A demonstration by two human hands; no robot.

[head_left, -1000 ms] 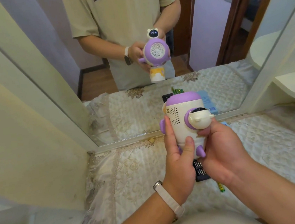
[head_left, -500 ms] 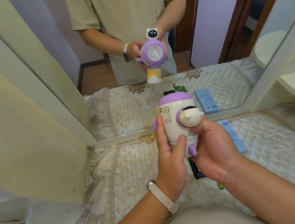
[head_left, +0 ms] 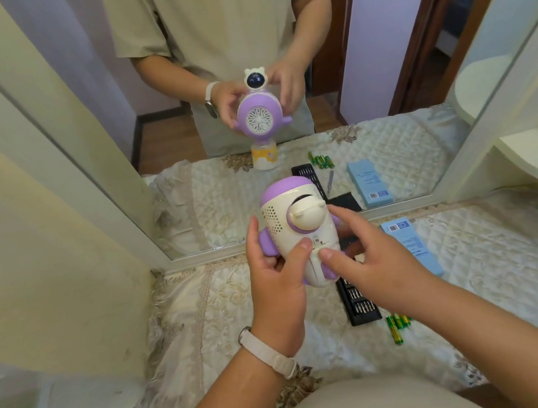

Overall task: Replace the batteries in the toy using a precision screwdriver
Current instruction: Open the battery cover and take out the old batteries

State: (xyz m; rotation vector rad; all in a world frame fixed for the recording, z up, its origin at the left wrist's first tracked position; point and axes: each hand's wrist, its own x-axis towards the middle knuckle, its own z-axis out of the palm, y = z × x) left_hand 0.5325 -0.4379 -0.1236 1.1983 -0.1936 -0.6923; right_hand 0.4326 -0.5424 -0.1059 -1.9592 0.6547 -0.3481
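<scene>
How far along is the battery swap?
Setup only: black screwdriver-bit tray and green batteries lie out on the quilted cloth. In hand: left hand grips the white-and-purple rocket toy, right hand touches it. Left: no screwdriver held, no cover seen open; unscrewing, swapping, closing remain.

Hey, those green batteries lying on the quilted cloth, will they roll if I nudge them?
Probably: the green batteries are smooth cylinders lying on their sides, so a sideways nudge should roll them. The quilted cloth is soft and dimpled, which likely stops them quickly.
</scene>
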